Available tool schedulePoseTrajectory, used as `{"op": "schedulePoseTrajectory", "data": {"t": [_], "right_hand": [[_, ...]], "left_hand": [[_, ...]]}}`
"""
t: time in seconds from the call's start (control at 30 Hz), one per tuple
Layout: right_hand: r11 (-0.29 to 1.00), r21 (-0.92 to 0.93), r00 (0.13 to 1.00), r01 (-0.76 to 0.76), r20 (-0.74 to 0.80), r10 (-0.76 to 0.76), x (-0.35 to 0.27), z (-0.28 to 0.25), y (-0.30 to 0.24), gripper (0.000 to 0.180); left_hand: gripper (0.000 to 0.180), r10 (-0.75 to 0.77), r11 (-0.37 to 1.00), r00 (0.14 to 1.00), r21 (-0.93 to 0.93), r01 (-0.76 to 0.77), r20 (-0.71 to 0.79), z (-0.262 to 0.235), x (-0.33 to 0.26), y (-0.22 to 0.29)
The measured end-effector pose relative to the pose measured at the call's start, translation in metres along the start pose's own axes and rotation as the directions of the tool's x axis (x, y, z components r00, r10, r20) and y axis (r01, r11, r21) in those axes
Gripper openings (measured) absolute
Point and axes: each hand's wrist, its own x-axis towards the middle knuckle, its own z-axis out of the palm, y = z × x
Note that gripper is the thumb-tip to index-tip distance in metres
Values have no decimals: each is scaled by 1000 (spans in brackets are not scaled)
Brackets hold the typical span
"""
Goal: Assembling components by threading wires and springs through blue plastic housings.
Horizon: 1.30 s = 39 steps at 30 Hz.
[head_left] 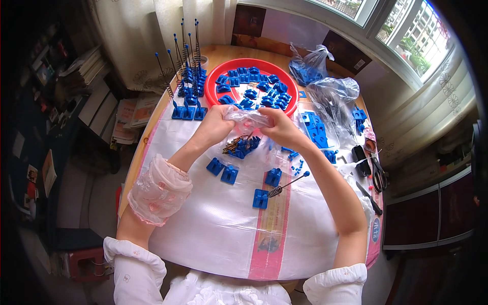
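My left hand [215,124] and my right hand [279,128] are both closed on the gathered upper edge of a clear plastic bag [249,120]. The bag hangs over the table just in front of a red tray. Small blue plastic parts with brass-coloured metal pieces [242,146] show at the bag's lower end; I cannot tell whether all of them lie inside it. Nearer to me are two blue clips [222,171], another blue clip [273,176], and a blue square base [261,199] with a spring rod [287,184] tipped by a blue ball.
The round red tray [215,71] holds many blue clips. Upright spring rods on blue bases [189,94] crowd the far left. At right stand a clear box of blue parts [316,129], plastic bags [333,91], scissors [378,175] and a knife [371,199].
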Motion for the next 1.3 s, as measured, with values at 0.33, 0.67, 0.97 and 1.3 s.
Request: {"op": "schedulePoseTrajectory", "data": {"t": [0.33, 0.67, 0.97, 1.3], "right_hand": [[996, -49, 997, 72, -2, -72, 5, -1, 7, 44], [979, -201, 999, 22, 52, -12, 7, 6, 12, 43], [967, -239, 980, 84, -155, -124, -6, 6, -24, 36], [889, -346, 948, 301, 8, -318, -30, -9, -72, 17]], "left_hand": [[29, 3, 989, 993, 149, -20, 116, -6, 2, -13], [36, -157, 981, 975, 142, 135, 160, -3, 3, -1], [38, 137, 874, 988, 478, -89, -66, -13, -17, -13], [59, 657, 457, 754, 796, -398, -1, -27, -57, 40]]}}
